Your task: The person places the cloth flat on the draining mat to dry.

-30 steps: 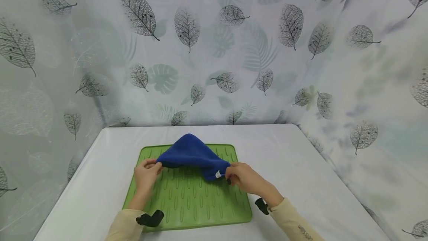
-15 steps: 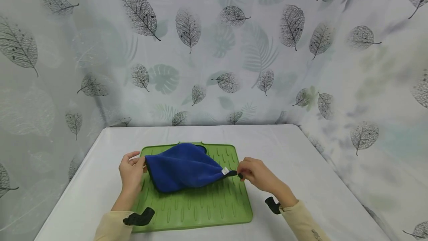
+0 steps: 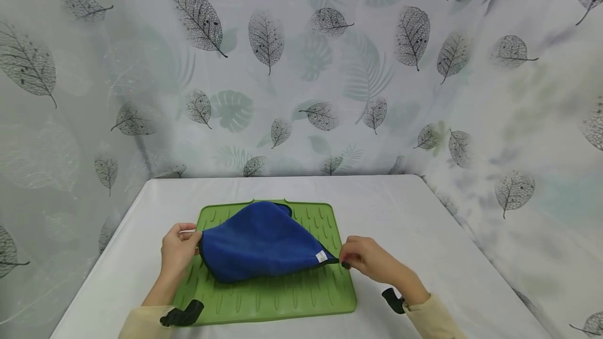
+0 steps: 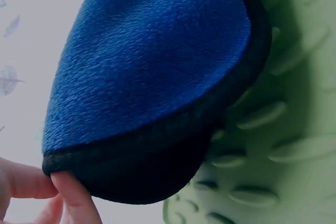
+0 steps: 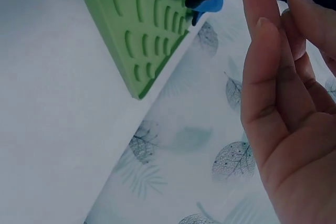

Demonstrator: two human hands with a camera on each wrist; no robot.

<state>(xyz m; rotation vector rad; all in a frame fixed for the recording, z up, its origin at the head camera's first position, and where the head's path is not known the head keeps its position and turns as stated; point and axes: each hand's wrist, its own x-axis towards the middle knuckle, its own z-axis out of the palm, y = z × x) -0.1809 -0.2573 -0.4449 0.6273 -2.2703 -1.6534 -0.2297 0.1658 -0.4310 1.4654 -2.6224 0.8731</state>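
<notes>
A blue plush cloth (image 3: pixel 264 245) with dark edging and a small white tag hangs stretched over a green ridged mat (image 3: pixel 282 305). Its left edge is pinched by my left hand (image 3: pixel 178 249); in the left wrist view, thumb and finger of the left hand (image 4: pixel 58 195) grip the dark hem of the cloth (image 4: pixel 152 61). On the other side my right hand (image 3: pixel 372 259) pinches the dark corner near the tag. The right wrist view has the right hand (image 5: pixel 294 98) holding that dark end between thumb and fingers, with the other fingers bent loosely.
The mat lies on a white-covered table (image 3: pixel 405 224). Behind and beside the table hangs a pale curtain (image 3: pixel 301 77) printed with leaves. Black bands (image 3: pixel 183 314) sit at both wrists.
Both hands have moved apart, the left leftward, the right rightward and nearer. The cloth has gone from bunched and folded to spread wider and lower over the mat.
</notes>
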